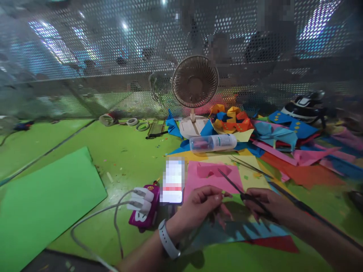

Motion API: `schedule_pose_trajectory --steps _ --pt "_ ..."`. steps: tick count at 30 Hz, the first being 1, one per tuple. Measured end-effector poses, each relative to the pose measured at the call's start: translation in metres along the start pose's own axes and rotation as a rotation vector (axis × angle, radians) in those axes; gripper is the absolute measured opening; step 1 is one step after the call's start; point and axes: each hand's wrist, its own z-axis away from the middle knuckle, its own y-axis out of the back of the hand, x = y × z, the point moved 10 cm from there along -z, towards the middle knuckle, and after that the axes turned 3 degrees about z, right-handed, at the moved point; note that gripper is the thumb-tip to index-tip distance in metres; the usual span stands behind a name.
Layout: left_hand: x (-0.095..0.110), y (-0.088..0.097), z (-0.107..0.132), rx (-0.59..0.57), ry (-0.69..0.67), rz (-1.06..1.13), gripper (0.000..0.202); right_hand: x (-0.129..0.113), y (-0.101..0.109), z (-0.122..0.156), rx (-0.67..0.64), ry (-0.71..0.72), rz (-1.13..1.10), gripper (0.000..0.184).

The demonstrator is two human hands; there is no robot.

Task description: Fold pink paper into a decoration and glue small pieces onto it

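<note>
Behind the far edge of a lime-green desk (136, 151), a perforated screen (56, 71) fills the head view. A fan (195, 81) stands by that edge, its grille turned nearward, probably to send air to the person. Toward the far right corner, folded orange paper (238, 119) and other coloured pieces are heaped, perhaps to keep them clear of the hands.

Right of the middle, nearer the front edge, the right hand (262, 204) grips dark scissors (231, 181), fingers curled round the handles. The blades slant away toward the far edge, which likely keeps the tips off the other fingers. Beside them, the left hand (208, 204) has thumb and forefinger close together; blur hides whether they pinch anything. Both are above a light-blue sheet (241, 232).

A phone (171, 197) lies just left of a pink sheet (193, 183), seemingly for easy viewing, beside a purple power socket (154, 215).
</note>
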Motion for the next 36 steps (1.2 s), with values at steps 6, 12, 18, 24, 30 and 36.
schedule_pose_trajectory --steps 6,12,18,24,30,36 --pt "0.002 -0.035 0.019 -0.294 0.024 0.071 0.035 -0.039 -0.015 -0.014 -0.021 0.08 0.179 0.041" --pt "-0.003 -0.05 0.032 -0.405 0.118 0.045 0.048 -0.081 -0.04 -0.05 0.025 0.237 0.442 0.04" --pt "-0.008 -0.046 0.03 -0.391 0.119 0.078 0.035 -0.09 -0.049 -0.072 0.069 0.243 0.585 0.042" --pt "-0.012 -0.041 0.027 -0.357 0.103 0.108 0.034 -0.102 -0.053 -0.074 0.084 0.244 0.643 0.042" --pt "-0.013 -0.043 0.027 -0.38 0.107 0.099 0.033 -0.1 -0.055 -0.073 0.086 0.264 0.609 0.041" --pt "-0.017 -0.04 0.025 -0.356 0.127 0.08 0.033 -0.103 -0.057 -0.071 0.061 0.253 0.596 0.041"
